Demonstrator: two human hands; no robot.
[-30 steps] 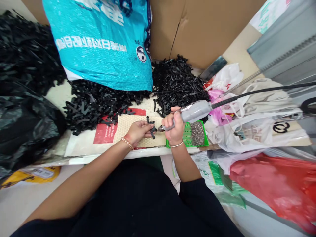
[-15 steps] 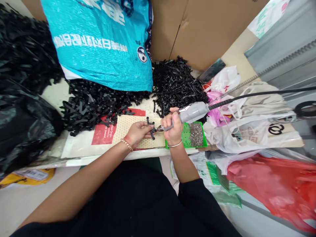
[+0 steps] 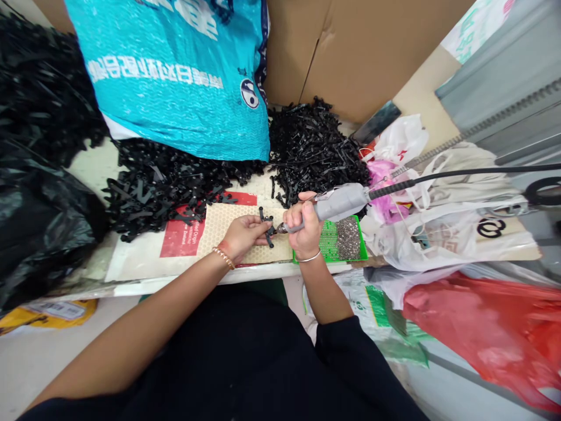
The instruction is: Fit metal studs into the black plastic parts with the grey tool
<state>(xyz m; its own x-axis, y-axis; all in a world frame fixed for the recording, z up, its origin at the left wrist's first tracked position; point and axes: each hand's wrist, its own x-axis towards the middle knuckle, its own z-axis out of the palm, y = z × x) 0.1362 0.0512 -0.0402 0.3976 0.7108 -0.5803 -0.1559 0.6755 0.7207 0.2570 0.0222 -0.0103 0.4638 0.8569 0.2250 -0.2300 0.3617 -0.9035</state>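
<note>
My left hand [image 3: 239, 237] pinched a black plastic part [image 3: 270, 231] at nine o'clock from the bit [image 3: 280, 229] of the grey electric screwdriver [image 3: 342, 202] gripped in my right hand [image 3: 304, 231]. The part seemed light, stiff and slick, best held by its outer arms.

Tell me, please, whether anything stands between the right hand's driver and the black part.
Nothing visible does: the driver in the right hand has its tip at the black part, which the left hand pinches over the mat.
</note>
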